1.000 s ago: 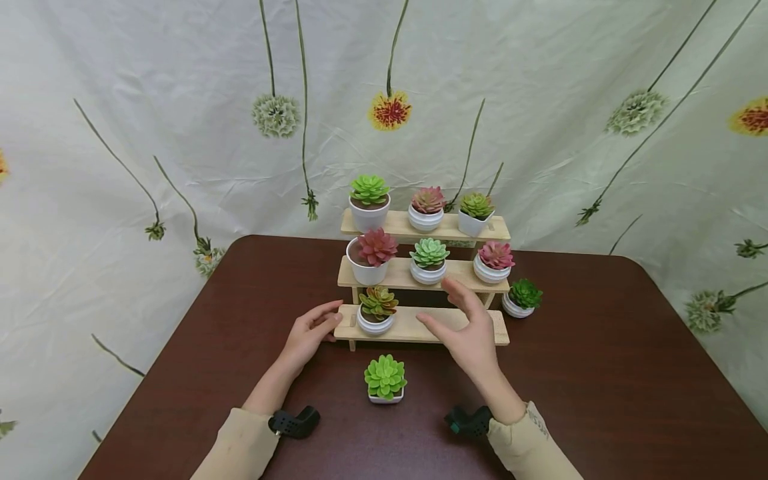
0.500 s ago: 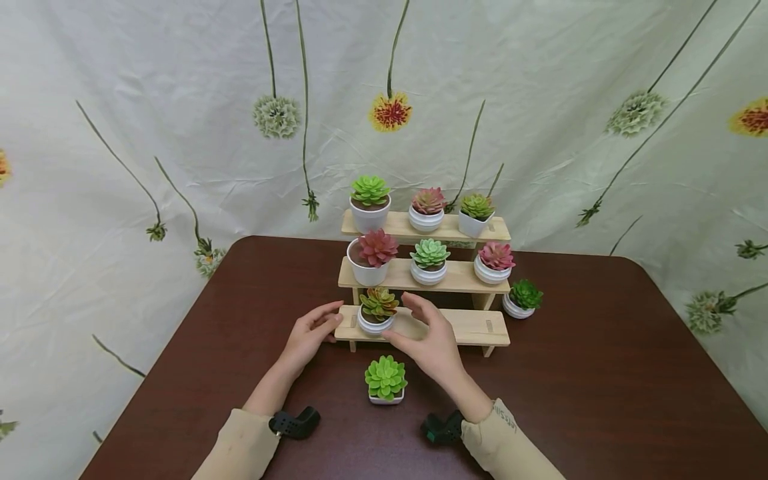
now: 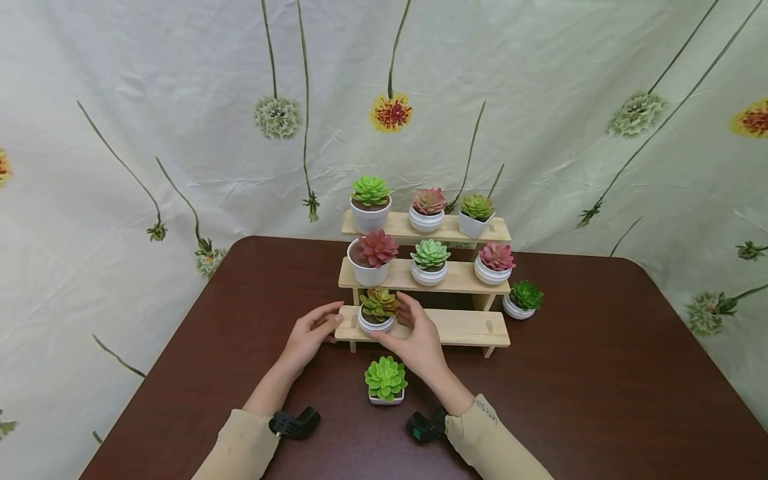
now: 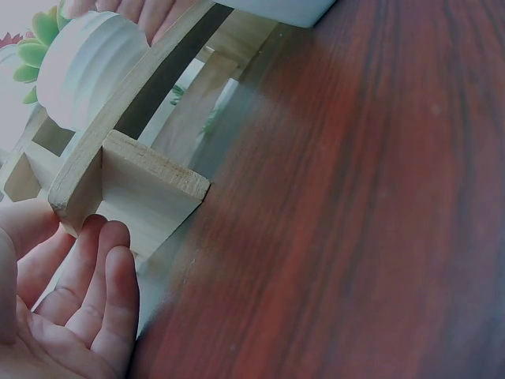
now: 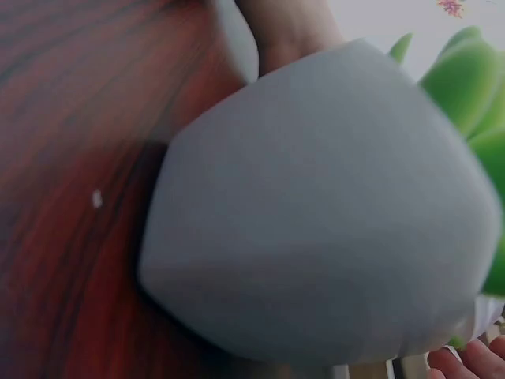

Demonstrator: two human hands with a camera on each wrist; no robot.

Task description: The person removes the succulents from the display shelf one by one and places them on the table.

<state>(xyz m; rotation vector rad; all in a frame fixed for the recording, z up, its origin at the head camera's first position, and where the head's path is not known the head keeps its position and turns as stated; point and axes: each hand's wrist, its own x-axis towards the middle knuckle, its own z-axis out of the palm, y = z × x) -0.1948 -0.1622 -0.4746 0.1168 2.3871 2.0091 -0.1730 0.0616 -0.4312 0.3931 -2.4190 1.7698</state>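
My left hand [image 3: 310,335] pinches the left end of the lowest board of a three-tier wooden plant stand [image 3: 462,327]; in the left wrist view the thumb lies over the board's end [image 4: 79,174] and the fingers curl beneath. On that board stands a potted succulent [image 3: 378,308] with orange-green leaves and a ribbed white pot. My right hand [image 3: 418,340] has its thumb at the pot's front and its fingers round the back right side. A square white pot with a bright green succulent [image 3: 386,379] sits on the table before the stand; it fills most of the right wrist view.
Three succulents stand on the top board [image 3: 399,223], and three more on the middle board [image 3: 402,273]. Right of the stand, a dark green succulent [image 3: 524,297] sits on the brown table [image 3: 606,373]. A flowered cloth [image 3: 528,80] hangs behind.
My right hand has moved left along the lowest board, from its right part to the orange-green succulent, and closed round the pot. The left hand has stayed at the board's left end.
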